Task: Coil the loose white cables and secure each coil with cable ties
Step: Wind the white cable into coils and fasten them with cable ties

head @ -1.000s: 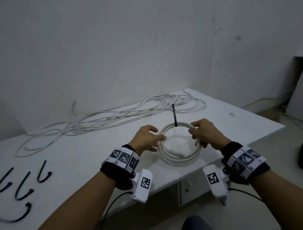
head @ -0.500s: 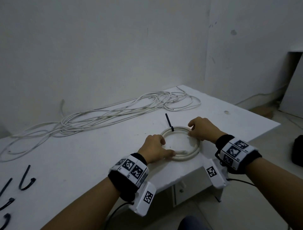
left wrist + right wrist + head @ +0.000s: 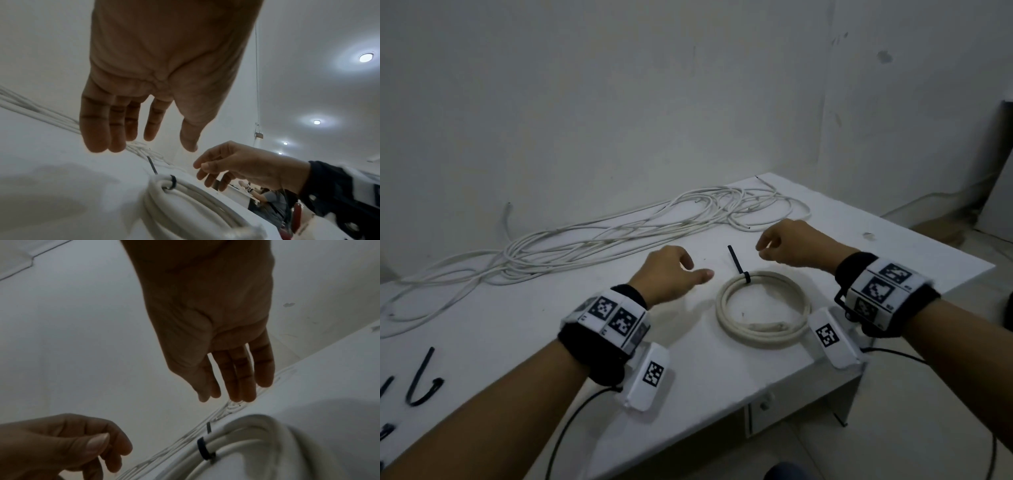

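Observation:
A coil of white cable (image 3: 762, 310) lies flat near the table's front right corner, bound at its far side by a black cable tie (image 3: 739, 265) whose tail sticks up and away. The tie's loop shows on the coil (image 3: 185, 196) in the left wrist view and at the tie (image 3: 202, 449) in the right wrist view. My left hand (image 3: 674, 274) hovers left of the coil, fingers relaxed, holding nothing. My right hand (image 3: 787, 246) hangs above the coil's far right side, fingers loose and empty. A long tangle of loose white cables (image 3: 599, 240) lies along the back of the table.
Several black cable ties (image 3: 422, 380) lie at the table's front left. The white table (image 3: 722, 377) ends close in front of the coil and at the right corner. A wall stands right behind the table. A drawer knob (image 3: 763, 406) shows under the edge.
Both hands have let go of the tied coil and lifted away from it, the left to the left, the right up and back. The coil now lies free on the table.

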Demonstrator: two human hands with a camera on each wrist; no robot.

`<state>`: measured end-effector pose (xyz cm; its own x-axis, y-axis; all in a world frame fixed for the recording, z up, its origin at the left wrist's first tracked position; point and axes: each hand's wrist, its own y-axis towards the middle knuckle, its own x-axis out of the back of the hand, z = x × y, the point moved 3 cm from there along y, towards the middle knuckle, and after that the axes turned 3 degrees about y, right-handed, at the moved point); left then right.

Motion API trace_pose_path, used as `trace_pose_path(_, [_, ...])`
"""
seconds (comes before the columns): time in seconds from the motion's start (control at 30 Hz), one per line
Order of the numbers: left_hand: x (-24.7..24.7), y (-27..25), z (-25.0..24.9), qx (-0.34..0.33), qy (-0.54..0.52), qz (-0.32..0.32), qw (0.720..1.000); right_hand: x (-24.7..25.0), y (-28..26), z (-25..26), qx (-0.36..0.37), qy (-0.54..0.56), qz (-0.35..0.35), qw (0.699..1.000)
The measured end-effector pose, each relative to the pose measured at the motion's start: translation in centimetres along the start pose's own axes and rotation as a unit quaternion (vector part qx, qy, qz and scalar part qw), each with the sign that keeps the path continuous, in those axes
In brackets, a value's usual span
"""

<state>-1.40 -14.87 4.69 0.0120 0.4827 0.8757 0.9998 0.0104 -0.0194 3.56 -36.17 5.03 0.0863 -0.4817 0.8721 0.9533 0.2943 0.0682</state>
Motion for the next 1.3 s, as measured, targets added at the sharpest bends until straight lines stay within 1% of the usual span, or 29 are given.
trace_pose_path(0.13, [2.2, 2.8, 2.8, 0.013, 0.041, -0.017, 0.999, -0.5, 4.4, 3.0, 0.041, -0.001, 0.011, 0.999])
trace_pose_path(0.2, [2.9, 4.8, 4.1, 0.015, 0.077, -0.02, 0.997, -1.5, 7.5, 4.1, 0.052, -0.031, 0.019, 0.998])
trace_pose_path(0.3, [3.4, 8.0, 5.8, 0.02, 0.106, -0.019, 0.994, -3.6, 12.6, 5.1, 0.073, -0.113, 0.049, 0.99])
trace_pose_path(0.37, [3.5, 10.0, 6.7, 0.021, 0.118, -0.014, 0.993, -5.2, 15.6, 5.6, 0.086, -0.183, 0.072, 0.977])
trace_pose_path(0.47, [3.5, 12.1, 7.9, 0.015, 0.132, -0.013, 0.991, -6.7, 19.1, 5.6, 0.063, -0.265, 0.111, 0.956])
trace_pose_path(0.57, [3.5, 13.1, 8.8, 0.017, 0.133, -0.017, 0.991, -7.2, 20.6, 5.7, 0.03, -0.318, 0.158, 0.934])
trace_pose_path(0.63, [3.6, 13.1, 9.2, 0.02, 0.126, -0.02, 0.992, -7.2, 20.5, 5.8, 0.027, -0.353, 0.183, 0.917])
trace_pose_path(0.7, [3.9, 12.7, 9.3, 0.02, 0.116, -0.027, 0.993, -7.0, 19.9, 5.9, 0.031, -0.372, 0.198, 0.907])
trace_pose_path(0.77, [4.3, 12.0, 9.2, 0.017, 0.106, -0.038, 0.994, -6.2, 18.9, 6.2, 0.059, -0.376, 0.19, 0.905])
trace_pose_path(0.83, [4.7, 11.1, 8.8, 0.011, 0.099, -0.048, 0.994, -4.4, 17.6, 6.9, 0.11, -0.364, 0.148, 0.913])
trace_pose_path(0.9, [5.0, 10.0, 8.1, -0.007, 0.1, -0.053, 0.994, -1.9, 16.0, 8.2, 0.151, -0.313, 0.1, 0.932])
trace_pose_path(0.97, [5.2, 8.7, 7.0, -0.032, 0.094, -0.065, 0.993, 0.7, 14.1, 9.8, 0.176, -0.255, 0.063, 0.949])
trace_pose_path(1.03, [5.9, 7.5, 5.2, -0.073, 0.062, -0.101, 0.99, 3.0, 12.2, 11.3, 0.195, -0.21, 0.029, 0.958])
trace_pose_path(1.07, [6.4, 6.7, 4.2, -0.099, 0.021, -0.131, 0.986, 4.0, 11.2, 11.9, 0.203, -0.191, 0.012, 0.96])
trace_pose_path(1.13, [7.8, 5.1, 2.4, -0.132, -0.067, -0.194, 0.97, 5.8, 9.2, 12.4, 0.206, -0.162, -0.012, 0.965])
trace_pose_path(1.2, [9.4, 3.6, 1.3, -0.149, -0.121, -0.241, 0.951, 7.2, 7.6, 11.9, 0.185, -0.129, -0.013, 0.974])
trace_pose_path(1.23, [10.1, 3.3, 1.1, -0.154, -0.14, -0.251, 0.945, 7.7, 7.2, 11.3, 0.167, -0.089, -0.007, 0.982])
trace_pose_path(1.3, [11.6, 1.9, 0.6, -0.169, -0.165, -0.254, 0.938, 9.1, 5.3, 10.4, 0.144, 0.017, -0.017, 0.989])
